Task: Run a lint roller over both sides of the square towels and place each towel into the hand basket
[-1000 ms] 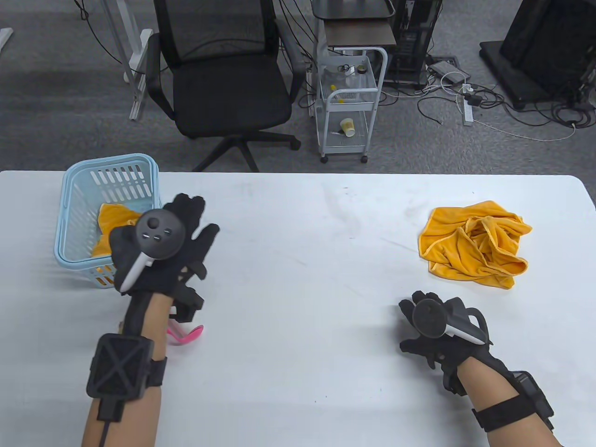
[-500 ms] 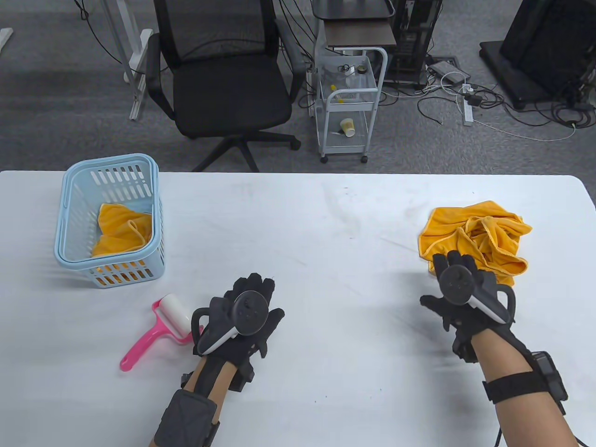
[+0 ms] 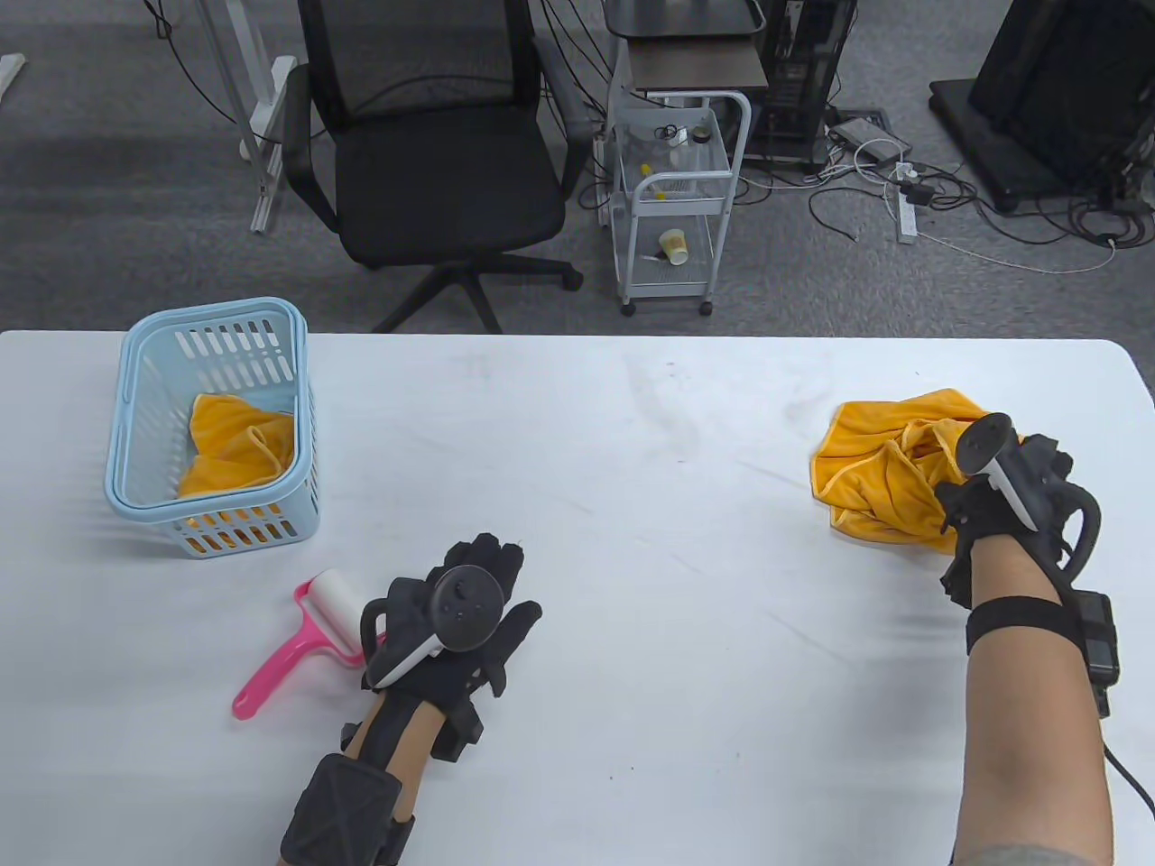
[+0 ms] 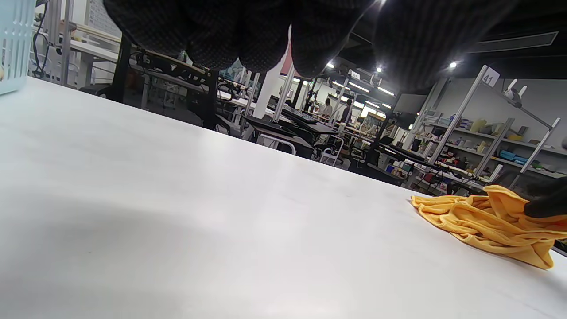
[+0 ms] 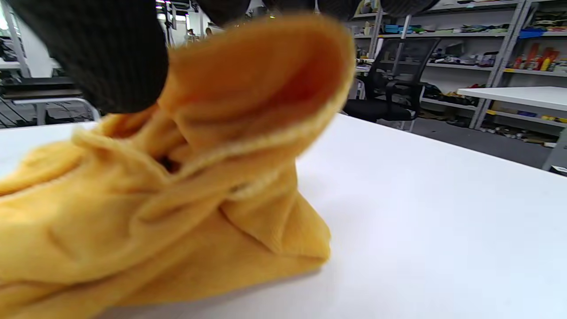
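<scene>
Towel [image 3: 889, 478] crumpled, apparently pinched, right hand [image 3: 1002, 505]

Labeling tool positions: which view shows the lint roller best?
The table view. The lint roller lies whole on the table, pink handle and white roll visible, just beside the left hand. The left wrist view and right wrist view do not show it at all.

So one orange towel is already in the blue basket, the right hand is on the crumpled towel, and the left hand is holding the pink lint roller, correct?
Not quite. In the table view the left hand holds nothing: it hovers with fingers spread, and the pink lint roller lies on the table beside it. The rest stands: one orange towel sits in the blue basket, and the right hand is on the crumpled towel.
</scene>
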`<state>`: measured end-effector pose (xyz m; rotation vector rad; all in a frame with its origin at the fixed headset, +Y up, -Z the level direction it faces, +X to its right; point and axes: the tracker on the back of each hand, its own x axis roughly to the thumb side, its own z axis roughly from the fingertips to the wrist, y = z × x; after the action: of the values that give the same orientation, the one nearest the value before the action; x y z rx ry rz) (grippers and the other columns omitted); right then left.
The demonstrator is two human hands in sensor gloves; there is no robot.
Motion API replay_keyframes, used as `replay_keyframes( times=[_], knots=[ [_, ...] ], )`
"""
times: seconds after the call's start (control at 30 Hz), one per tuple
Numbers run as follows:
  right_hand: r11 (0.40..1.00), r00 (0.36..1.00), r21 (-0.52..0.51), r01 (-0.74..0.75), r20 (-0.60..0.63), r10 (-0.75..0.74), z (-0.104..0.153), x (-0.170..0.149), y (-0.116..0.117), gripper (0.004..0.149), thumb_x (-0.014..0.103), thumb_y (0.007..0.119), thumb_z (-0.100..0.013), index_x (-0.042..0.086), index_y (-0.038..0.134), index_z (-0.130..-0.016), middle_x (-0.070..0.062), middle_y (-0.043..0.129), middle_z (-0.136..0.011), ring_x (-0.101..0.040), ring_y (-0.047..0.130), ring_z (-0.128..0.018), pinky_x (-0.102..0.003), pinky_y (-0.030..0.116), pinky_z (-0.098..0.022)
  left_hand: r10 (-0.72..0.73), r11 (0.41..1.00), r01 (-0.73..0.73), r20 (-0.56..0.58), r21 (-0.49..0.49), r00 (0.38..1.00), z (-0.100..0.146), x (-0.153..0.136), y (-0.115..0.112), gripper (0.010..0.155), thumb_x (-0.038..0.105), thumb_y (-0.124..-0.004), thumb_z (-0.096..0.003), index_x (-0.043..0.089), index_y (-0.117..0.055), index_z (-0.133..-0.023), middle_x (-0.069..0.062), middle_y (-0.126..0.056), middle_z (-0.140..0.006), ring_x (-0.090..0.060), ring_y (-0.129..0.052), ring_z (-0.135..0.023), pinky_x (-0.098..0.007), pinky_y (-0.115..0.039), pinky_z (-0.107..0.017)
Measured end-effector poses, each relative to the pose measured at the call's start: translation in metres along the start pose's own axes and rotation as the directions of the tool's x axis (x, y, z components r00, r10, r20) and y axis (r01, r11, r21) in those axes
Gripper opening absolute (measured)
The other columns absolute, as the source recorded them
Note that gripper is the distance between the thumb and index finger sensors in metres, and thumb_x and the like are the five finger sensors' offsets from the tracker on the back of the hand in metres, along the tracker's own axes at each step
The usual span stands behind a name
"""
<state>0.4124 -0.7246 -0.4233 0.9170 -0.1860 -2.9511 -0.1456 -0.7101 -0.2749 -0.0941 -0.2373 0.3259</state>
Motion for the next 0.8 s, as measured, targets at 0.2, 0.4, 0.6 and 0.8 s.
replay_keyframes(
  times=[0.2, 0.4, 0.6, 0.8],
  knots=[
    [0.999, 1.0, -0.018, 0.026, -0.017, -0.027, -0.002, 0.0, 0.006, 0.053, 0.043, 0.071, -0.054, 0.031, 0.065, -0.105, -0.012, 0.043, -0.116, -0.046, 0.04, -0.106, -0.068, 0.048, -0.071, 0.005, 1.0, -0.005, 0.007, -0.006, 1.0, 0.0, 0.001, 0.0, 0.065, 0.054, -0.076, -0.0488, 0.024, -0.064, -0.105, -0.014, -0.056, -0.117, -0.049, -0.061, -0.106, -0.062, -0.058, -0.072],
    [0.96, 0.968, -0.171, 0.222, 0.155, -0.196, 0.027, 0.019, -0.068, 0.049, 0.043, 0.071, -0.054, 0.031, 0.074, -0.101, -0.013, 0.051, -0.114, -0.045, 0.043, -0.106, -0.067, 0.05, -0.071, 0.023, 1.0, -0.023, 0.027, -0.003, 0.999, 0.001, 0.002, 0.0, 0.065, 0.054, -0.076, -0.049, 0.024, -0.064, -0.105, -0.014, -0.055, -0.118, -0.049, -0.061, -0.106, -0.063, -0.058, -0.072],
    [0.901, 0.851, -0.268, 0.342, 0.496, -0.176, 0.105, 0.069, -0.14, 0.046, 0.043, 0.076, -0.053, 0.026, 0.083, -0.095, -0.015, 0.059, -0.112, -0.046, 0.048, -0.105, -0.067, 0.052, -0.07, 0.093, 0.995, -0.095, 0.077, 0.022, 0.993, 0.006, 0.009, 0.008, 0.065, 0.054, -0.075, -0.0493, 0.025, -0.063, -0.106, -0.013, -0.055, -0.118, -0.048, -0.061, -0.106, -0.063, -0.058, -0.072],
    [0.89, 0.636, -0.272, 0.367, 0.771, -0.027, 0.211, 0.13, -0.155, 0.043, 0.044, 0.082, -0.051, 0.02, 0.09, -0.085, -0.015, 0.066, -0.109, -0.046, 0.054, -0.104, -0.067, 0.054, -0.069, 0.216, 0.973, -0.226, 0.165, 0.048, 0.962, 0.013, 0.025, 0.016, 0.073, 0.058, -0.077, -0.0479, 0.025, -0.054, -0.109, -0.013, -0.051, -0.119, -0.048, -0.06, -0.107, -0.063, -0.058, -0.073]
  ],
)
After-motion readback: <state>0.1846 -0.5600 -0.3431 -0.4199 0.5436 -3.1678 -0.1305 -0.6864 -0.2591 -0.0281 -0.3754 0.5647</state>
